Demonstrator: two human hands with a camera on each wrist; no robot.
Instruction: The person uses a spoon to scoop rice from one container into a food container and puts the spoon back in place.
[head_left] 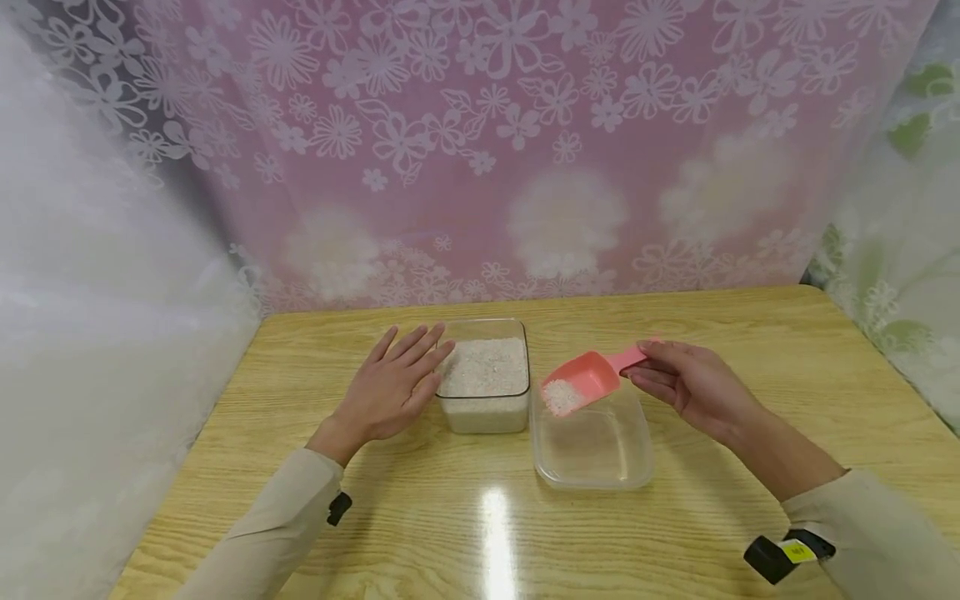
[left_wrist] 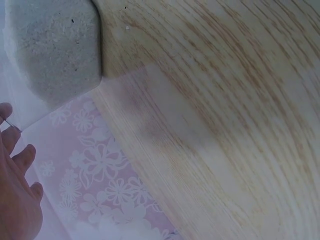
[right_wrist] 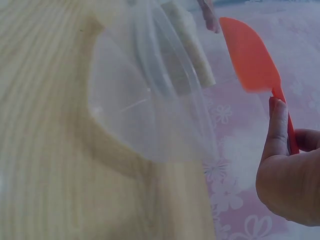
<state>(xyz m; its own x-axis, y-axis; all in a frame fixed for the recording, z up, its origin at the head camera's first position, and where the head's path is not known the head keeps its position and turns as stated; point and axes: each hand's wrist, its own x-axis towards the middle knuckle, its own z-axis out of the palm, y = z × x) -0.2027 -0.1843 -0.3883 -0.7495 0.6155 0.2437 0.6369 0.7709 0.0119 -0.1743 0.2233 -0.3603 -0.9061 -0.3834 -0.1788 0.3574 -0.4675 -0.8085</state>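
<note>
My right hand (head_left: 697,387) pinches the handle of a pink scoop (head_left: 600,372), which carries a small heap of white rice (head_left: 561,397) near its lip. In the head view the scoop overlaps the back part of a clear plastic container (head_left: 592,454). From the right wrist, the underside of the scoop (right_wrist: 250,55) shows above the container's rim. To the left stands a clear square bin (head_left: 487,417) holding a lot of rice (head_left: 483,367). My left hand (head_left: 393,379), fingers straight and spread, rests at the bin's left rim; the left wrist view shows its fingertips (left_wrist: 25,157) by the rim.
Both containers stand side by side on a wood-grain table (head_left: 360,517). A pink flowered curtain (head_left: 480,167) hangs behind the table's far edge, with pale cloth (head_left: 97,333) at the left and leaf-patterned cloth (head_left: 900,275) at the right.
</note>
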